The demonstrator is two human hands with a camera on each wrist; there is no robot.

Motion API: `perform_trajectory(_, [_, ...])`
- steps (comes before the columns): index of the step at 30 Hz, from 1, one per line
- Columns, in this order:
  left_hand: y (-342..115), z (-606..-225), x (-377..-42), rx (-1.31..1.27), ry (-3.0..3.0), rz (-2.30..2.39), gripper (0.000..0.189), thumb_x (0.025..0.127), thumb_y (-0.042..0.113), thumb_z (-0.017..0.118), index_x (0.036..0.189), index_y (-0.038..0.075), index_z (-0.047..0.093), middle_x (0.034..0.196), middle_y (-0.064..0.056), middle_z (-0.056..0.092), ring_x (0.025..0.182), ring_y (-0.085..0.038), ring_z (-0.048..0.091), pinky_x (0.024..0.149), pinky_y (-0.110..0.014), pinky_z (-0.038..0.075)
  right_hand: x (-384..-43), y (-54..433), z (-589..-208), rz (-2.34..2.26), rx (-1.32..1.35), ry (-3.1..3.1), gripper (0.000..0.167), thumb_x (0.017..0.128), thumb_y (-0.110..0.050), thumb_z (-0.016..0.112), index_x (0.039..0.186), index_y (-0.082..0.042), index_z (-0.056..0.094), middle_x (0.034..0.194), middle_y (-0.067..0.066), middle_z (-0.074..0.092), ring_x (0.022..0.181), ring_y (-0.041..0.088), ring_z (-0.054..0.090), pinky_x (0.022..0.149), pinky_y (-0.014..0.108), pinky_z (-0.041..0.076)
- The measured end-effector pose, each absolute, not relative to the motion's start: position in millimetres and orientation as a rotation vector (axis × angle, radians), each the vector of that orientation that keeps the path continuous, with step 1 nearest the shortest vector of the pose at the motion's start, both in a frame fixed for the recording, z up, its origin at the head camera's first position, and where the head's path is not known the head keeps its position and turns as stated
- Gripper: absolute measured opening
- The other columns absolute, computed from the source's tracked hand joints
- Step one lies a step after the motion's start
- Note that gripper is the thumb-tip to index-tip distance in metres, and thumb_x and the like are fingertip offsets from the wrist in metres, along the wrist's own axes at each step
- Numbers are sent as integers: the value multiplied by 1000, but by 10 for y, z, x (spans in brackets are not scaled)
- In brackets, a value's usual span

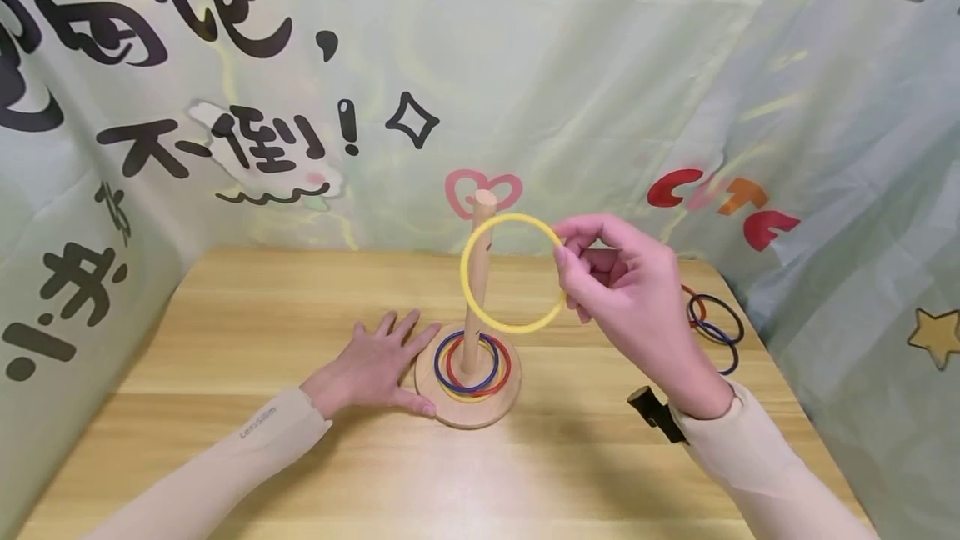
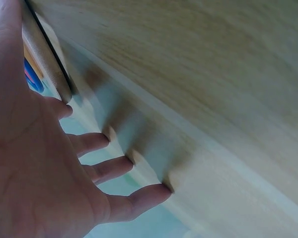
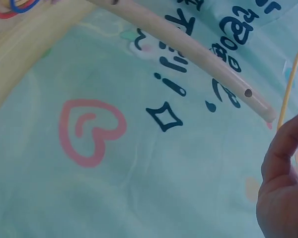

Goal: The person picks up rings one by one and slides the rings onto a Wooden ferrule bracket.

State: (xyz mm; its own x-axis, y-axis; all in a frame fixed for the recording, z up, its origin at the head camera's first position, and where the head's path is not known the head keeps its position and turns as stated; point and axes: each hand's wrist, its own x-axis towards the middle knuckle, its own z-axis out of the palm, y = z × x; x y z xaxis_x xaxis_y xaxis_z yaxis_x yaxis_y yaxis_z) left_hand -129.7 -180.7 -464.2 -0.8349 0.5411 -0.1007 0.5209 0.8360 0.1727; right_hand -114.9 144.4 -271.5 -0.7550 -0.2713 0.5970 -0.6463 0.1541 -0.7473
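Note:
My right hand (image 1: 626,282) pinches a thin yellow ring (image 1: 517,217) between thumb and fingertips. In the head view the raised ring overlaps the upright wooden peg (image 1: 481,255); the right wrist view has the ring (image 3: 284,99) near the peg's top end (image 3: 258,106). A round wooden base (image 1: 468,419) carries the peg. Around its foot lie a blue ring (image 1: 437,369), a red ring (image 1: 509,365) and a yellow one partly hidden beneath them. My left hand (image 1: 375,369) rests at the base's left side, fingers spread, fingertips on the table and thumb at the base's edge.
On the table's right side, a red ring (image 1: 700,304) and dark blue rings (image 1: 741,327) lie overlapping, partly behind my right forearm. A black strap piece (image 1: 656,413) juts from the right wrist. Printed curtains (image 1: 570,90) enclose the wooden table (image 1: 262,298) at the back and sides.

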Motion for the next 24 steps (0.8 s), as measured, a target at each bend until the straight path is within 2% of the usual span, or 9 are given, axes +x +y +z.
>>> perform_trajectory(5, [-1834, -4651, -1265, 836, 2872, 208, 128, 78, 94, 67, 173, 14, 35, 171, -31, 32, 148, -64, 37, 95, -89, 39, -1223, 1340, -2685, 1763, 804, -2040, 23, 100, 8, 70, 120, -2, 74, 86, 16, 61, 52, 22, 59, 48, 27, 50])
perform_trajectory(13, [-1848, -4646, -1261, 822, 2879, 226, 128, 78, 93, 69, 173, 14, 34, 171, -30, 31, 148, -64, 36, 96, -89, 38, -1401, 1256, -2690, 1824, 744, -2083, 24, 102, 6, 68, 125, -3, 71, 91, 17, 60, 55, 26, 61, 50, 29, 53])
perform_trajectory(24, [-1820, -4666, -1283, 832, 2881, 220, 128, 78, 94, 67, 173, 14, 34, 172, -30, 31, 148, -63, 36, 96, -89, 37, -1533, 1282, -3060, 1735, 736, -2334, 23, 103, 4, 67, 124, -6, 71, 91, 14, 61, 59, 32, 65, 53, 32, 56])
